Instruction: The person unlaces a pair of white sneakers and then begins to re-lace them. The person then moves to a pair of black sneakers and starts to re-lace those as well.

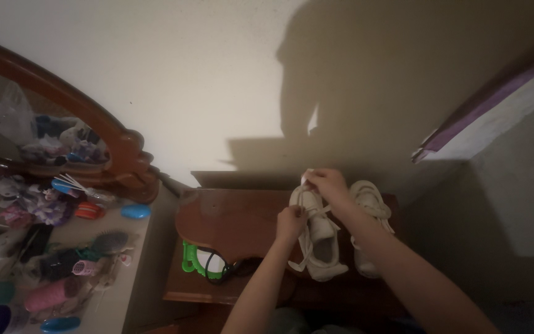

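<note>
The left hand [290, 221] is closed on a lace of the near white shoe [317, 238], while the right hand [327, 184] pinches the lace end above the shoe's heel. The shoe lies on the dark wooden tabletop [236, 222] (its twin, the second shoe [369, 210], just beside it). A green toy [198, 260] sits nearby.
</note>
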